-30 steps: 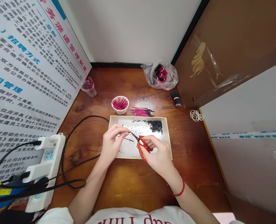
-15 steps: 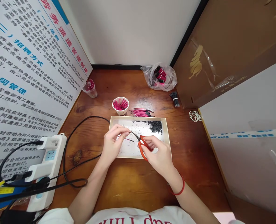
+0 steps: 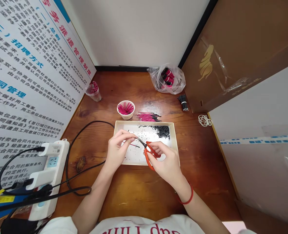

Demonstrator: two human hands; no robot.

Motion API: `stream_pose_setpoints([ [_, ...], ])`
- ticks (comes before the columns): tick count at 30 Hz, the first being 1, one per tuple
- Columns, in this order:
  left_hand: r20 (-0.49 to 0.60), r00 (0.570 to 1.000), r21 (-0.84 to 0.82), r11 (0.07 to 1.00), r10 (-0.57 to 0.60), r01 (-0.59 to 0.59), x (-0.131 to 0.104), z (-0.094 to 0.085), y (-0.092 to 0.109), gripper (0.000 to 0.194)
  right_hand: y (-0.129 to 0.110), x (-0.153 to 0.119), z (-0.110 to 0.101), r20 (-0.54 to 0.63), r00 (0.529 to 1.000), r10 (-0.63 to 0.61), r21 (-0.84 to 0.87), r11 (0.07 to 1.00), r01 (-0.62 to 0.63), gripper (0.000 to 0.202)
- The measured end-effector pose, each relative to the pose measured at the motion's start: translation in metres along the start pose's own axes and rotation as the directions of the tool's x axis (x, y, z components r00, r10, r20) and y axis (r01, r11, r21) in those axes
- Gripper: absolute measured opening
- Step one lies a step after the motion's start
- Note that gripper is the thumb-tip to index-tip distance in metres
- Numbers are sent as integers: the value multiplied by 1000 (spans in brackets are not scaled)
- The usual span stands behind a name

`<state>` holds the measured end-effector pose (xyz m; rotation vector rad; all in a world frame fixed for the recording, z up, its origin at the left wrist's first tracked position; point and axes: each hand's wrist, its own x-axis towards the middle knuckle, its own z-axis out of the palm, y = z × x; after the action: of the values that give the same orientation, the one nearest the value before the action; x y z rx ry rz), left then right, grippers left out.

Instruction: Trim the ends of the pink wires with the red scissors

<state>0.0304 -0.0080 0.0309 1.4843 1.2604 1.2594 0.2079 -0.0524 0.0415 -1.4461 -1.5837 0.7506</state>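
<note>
Orange-handled scissors (image 3: pixel 145 146), pink-and-black wires (image 3: pixel 148 117), cream-rimmed box (image 3: pixel 176 147), brown wood-grained table (image 3: pixel 131 191)

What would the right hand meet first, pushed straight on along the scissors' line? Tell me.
Probably the left hand: the scissors in the right hand point at its pinched fingertips. With depth unclear here, I can't tell whether they touch.

A power strip (image 3: pixel 53 175) is lying at eight o'clock, a printed board (image 3: pixel 36 74) standing at ten, a brown panel (image 3: pixel 241 45) at two.

Bright, even light, soft sheen on wooden tabletop (image 3: pixel 128 193), edges stretched.
</note>
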Motion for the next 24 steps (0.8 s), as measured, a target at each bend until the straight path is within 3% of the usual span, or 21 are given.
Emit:
stream_pose_setpoints([
  [11, 7, 1000, 0, 1000, 30, -30, 0, -1, -1, 14, 0, 0, 0, -6, 1000, -3, 12, 1000, 4, 10],
  [24, -9, 1000, -15, 1000, -18, 18, 0, 0, -1, 11, 7, -3, 3, -20, 1000, 23, 23, 999, -22, 15],
])
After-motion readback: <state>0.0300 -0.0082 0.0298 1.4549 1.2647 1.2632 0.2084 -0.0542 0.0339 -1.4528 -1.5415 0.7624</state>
